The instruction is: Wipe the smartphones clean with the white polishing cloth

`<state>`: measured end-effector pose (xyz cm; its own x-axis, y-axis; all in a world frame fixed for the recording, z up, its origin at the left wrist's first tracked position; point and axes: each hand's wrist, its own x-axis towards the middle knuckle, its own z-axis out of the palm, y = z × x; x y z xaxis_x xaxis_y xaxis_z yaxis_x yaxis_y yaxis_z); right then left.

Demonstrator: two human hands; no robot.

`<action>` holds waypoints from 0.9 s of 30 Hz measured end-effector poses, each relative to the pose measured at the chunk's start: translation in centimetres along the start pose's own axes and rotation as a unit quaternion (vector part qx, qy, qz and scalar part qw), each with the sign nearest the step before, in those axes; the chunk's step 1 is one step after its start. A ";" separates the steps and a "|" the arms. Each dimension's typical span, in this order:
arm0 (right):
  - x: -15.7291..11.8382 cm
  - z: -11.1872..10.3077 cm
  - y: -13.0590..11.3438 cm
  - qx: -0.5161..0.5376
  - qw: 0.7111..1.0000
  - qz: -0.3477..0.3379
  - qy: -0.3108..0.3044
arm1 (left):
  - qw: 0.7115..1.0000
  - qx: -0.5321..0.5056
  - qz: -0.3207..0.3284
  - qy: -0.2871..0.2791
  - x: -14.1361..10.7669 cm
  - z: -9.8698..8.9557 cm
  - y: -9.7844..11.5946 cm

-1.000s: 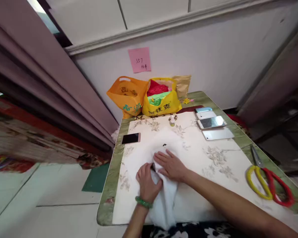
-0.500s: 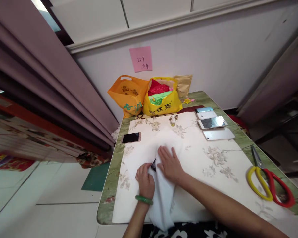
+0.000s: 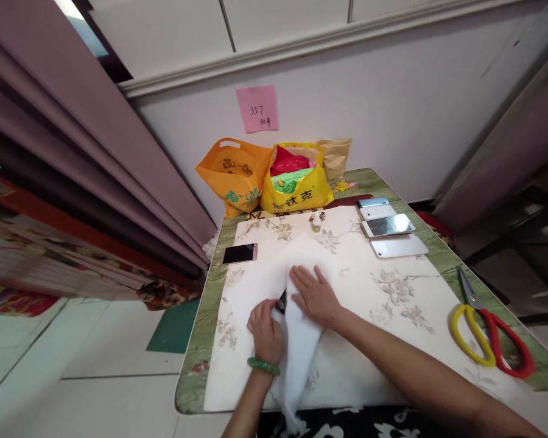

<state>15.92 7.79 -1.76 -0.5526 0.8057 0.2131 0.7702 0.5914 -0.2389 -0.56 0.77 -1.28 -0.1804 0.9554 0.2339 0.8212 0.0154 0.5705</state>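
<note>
Cloth, one (image 3: 298, 359), lies under flattened right hand (image 3: 317, 298); curled left hand (image 3: 265, 330), grip unclear, touches one dark object (image 3: 282, 302); five phones (image 3: 388, 225) nearby.

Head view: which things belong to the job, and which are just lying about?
Seem in use:
white soft cloth, under the right hand
glossy black object, by the left hand

Seem idle:
yellow-and-red-handled metal scissors
rectangular dark-screened phone at left
pale rectangular phones at right
orange printed bag
yellow printed bag

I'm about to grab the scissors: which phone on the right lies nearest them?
The white phone at the row's near end, back up; the others lie farther from the scissors, beyond it.
</note>
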 end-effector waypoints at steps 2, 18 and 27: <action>0.1 0.0 0.0 -0.008 0.998 0.066 0.015 | 1.000 0.011 0.000 -0.001 0.0 -0.1 0.2; 0.0 -0.3 0.3 0.015 0.999 -0.023 -0.016 | 1.000 0.028 0.011 -0.008 0.1 -0.3 0.7; -0.1 -0.5 0.4 0.010 1.000 -0.001 -0.018 | 0.999 0.034 0.011 -0.008 0.1 -0.3 0.8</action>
<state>16.43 7.91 -1.45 -0.5650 0.8055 0.1788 0.7632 0.5925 -0.2578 -0.11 0.80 -0.56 -0.1540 0.9605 0.2317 0.8598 0.0147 0.5104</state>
